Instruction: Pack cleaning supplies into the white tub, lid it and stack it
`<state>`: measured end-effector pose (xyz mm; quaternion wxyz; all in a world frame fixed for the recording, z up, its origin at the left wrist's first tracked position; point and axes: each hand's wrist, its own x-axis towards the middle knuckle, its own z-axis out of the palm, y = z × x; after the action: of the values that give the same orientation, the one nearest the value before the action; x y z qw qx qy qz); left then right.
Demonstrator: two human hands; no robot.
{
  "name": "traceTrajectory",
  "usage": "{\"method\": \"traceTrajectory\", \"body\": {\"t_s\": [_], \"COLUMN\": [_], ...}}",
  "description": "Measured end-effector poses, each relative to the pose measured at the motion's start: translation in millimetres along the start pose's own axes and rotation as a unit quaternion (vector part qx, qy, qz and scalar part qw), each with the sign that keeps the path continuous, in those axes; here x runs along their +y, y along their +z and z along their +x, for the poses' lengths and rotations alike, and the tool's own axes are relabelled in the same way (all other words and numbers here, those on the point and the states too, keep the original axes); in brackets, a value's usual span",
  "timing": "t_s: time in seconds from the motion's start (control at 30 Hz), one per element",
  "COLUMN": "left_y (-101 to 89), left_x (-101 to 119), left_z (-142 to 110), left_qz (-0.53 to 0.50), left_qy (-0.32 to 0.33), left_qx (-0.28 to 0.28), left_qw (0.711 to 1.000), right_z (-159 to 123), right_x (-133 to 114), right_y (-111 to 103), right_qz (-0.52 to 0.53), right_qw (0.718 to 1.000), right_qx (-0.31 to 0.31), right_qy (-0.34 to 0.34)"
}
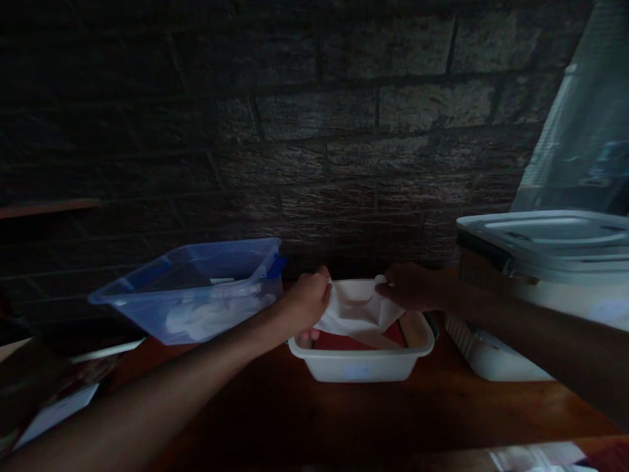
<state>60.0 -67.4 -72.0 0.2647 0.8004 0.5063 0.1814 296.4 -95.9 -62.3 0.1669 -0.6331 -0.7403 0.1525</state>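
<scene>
Over a white plastic tub [314, 367], both hands hold a thin white piece [350, 321], paper or cloth, by its upper corners; I cannot tell which material. My left hand [313, 296] is closed on the left corner, its lower fingers near the tub's rim. My right hand [411, 287], in shadow, pinches the right corner. The white piece sags between them and hides part of the tub's inside. Something flat and red [339, 341] lies in the tub beneath it. A pale label is on the tub's front wall.
To the left, a clear blue bin [184, 298] contains white crumpled material. Lidded containers [545, 252] are stacked at the right, beside my right forearm. A brick wall [354, 111] rises behind the wooden table [314, 419]. Papers [59, 413] lie at the far left, and plastic packaging [538, 455] at the front right.
</scene>
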Motion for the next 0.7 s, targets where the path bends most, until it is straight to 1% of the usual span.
{"method": "traceTrajectory", "body": {"t_s": [0.07,0.13,0.27,0.33,0.4,0.5,0.6,0.7], "left_y": [3.4,6.8,16.2,22.6,29.6,38.6,41.6,37.3], "left_x": [4.1,5.4,3.9,3.7,4.3,5.6,8.7,12.8], "left_z": [0.6,1.7,5.5,7.8,10.1,13.6,16.3,17.3], "left_qz": [0.066,0.131,0.254,0.295,0.322,0.352,0.368,0.381], "left_qy": [-0.014,-0.016,0.024,0.036,0.038,0.04,0.051,0.105], "left_qx": [-0.03,-0.04,-0.031,-0.039,-0.051,-0.072,-0.095,-0.084], "left_qw": [0.997,0.99,0.966,0.954,0.944,0.932,0.923,0.915], "right_z": [3.4,4.6,3.7,2.4,0.0,-5.6,-10.2,-10.5], "right_x": [-3.6,-6.5,-10.0,-11.6,-14.5,-23.7,-36.1,-44.2], "right_y": [4.6,9.6,19.3,23.6,26.4,26.7,23.1,22.0], "right_qz": [-0.082,-0.144,-0.225,-0.252,-0.275,-0.305,-0.323,-0.34], "right_qw": [0.996,0.989,0.971,0.963,0.957,0.95,0.944,0.938], "right_qx": [-0.02,-0.032,-0.051,-0.057,-0.056,-0.052,-0.056,-0.052], "right_qy": [-0.005,-0.017,-0.063,-0.075,-0.069,-0.044,-0.027,-0.044]}}
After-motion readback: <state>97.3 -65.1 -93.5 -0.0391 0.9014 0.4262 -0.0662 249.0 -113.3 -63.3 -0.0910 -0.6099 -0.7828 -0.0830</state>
